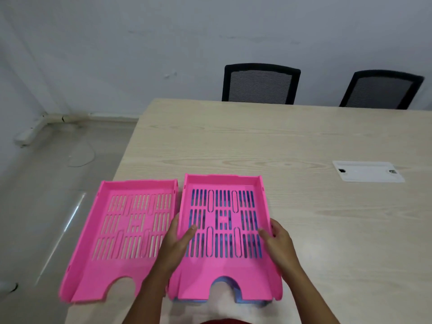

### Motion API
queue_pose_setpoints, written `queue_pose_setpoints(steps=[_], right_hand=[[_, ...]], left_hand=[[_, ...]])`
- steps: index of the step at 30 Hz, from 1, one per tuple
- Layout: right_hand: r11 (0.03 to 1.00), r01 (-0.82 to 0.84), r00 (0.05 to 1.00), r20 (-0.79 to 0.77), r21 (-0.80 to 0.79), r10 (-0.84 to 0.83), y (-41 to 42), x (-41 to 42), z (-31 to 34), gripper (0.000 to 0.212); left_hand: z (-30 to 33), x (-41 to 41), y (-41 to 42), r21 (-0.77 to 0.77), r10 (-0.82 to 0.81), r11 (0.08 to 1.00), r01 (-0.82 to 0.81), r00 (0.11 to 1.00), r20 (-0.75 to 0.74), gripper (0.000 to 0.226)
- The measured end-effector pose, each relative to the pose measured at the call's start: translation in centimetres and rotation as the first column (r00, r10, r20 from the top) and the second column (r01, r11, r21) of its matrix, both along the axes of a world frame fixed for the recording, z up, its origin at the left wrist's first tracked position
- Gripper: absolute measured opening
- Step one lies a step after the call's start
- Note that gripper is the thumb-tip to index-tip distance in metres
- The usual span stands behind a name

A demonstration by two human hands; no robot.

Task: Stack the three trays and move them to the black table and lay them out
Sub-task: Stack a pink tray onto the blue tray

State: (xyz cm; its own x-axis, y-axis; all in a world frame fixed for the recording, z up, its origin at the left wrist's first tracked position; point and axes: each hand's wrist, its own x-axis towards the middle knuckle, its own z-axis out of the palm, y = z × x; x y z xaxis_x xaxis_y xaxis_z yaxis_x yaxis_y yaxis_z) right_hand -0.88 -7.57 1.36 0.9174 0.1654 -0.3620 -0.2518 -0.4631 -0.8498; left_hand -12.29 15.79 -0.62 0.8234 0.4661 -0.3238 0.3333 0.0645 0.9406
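A pink slotted tray [224, 284] sits on top of a blue tray [240, 301], whose edge shows under its front notch and through the slots. My left hand [180, 239] grips the pink tray's left wall, thumb inside. My right hand [278, 237] grips its right wall the same way. A second pink tray [112, 267] lies alone to the left, overhanging the left edge of the light wooden table [327, 230]. No black table is in view.
A white cable-port cover [367, 171] is set into the table at the right. Two black mesh chairs [260, 83] [383, 90] stand at the far side. Grey floor and a white wall lie to the left.
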Motion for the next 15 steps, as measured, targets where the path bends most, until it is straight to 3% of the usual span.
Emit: queue_pose_setpoints(steps=[5,15], right_hand=[[0.999,-0.032,0.999,-0.010,0.016,0.032,0.3,0.8,0.2,0.022],[1.000,-0.017,0.999,-0.033,0.014,0.017,-0.1,0.7,-1.3,0.025]], left_hand=[[0.4,0.9,0.0,0.040,0.027,0.999,-0.025,0.998,-0.053,0.076],[0.7,0.7,-0.4,0.081,0.023,0.997,-0.010,0.988,-0.153,0.083]])
